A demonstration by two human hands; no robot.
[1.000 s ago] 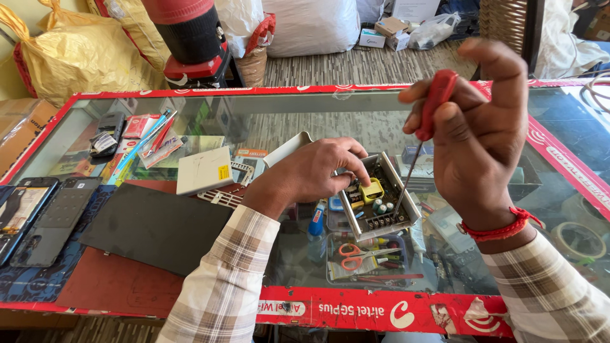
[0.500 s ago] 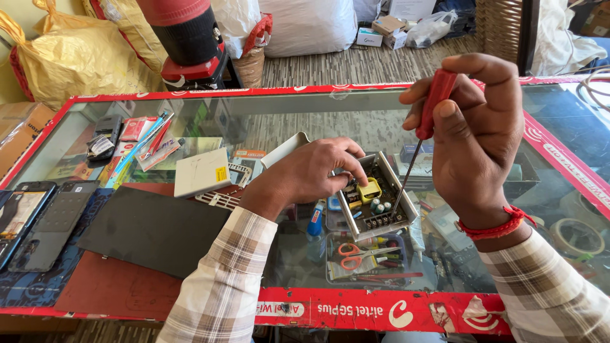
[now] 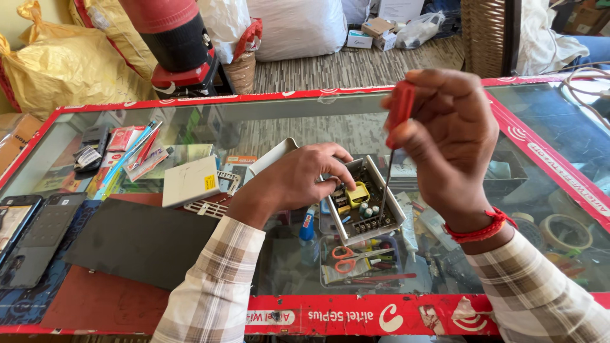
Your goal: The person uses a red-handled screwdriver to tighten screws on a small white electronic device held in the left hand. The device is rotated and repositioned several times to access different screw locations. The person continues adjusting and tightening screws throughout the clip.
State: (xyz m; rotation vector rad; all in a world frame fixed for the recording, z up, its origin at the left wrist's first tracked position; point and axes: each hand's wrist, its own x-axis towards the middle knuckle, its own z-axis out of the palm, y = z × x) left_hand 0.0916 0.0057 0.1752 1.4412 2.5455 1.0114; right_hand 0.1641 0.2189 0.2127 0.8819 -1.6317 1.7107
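The right hand [image 3: 454, 143] is closed around a red-handled screwdriver [image 3: 399, 111], its shaft pointing down toward 6 o'clock into an open metal box [image 3: 365, 202] of electronic parts. The left hand [image 3: 304, 174], at 9 o'clock of the box, grips its near wall, fingers curled over the edge. The box rests mid-table [image 3: 267, 127] on the glass top. At 9 o'clock lie a black mat [image 3: 136, 244] and two phones [image 3: 32, 238].

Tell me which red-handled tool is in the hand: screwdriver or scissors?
The screwdriver, gripped upright by the right hand; the scissors lie flat under the glass.
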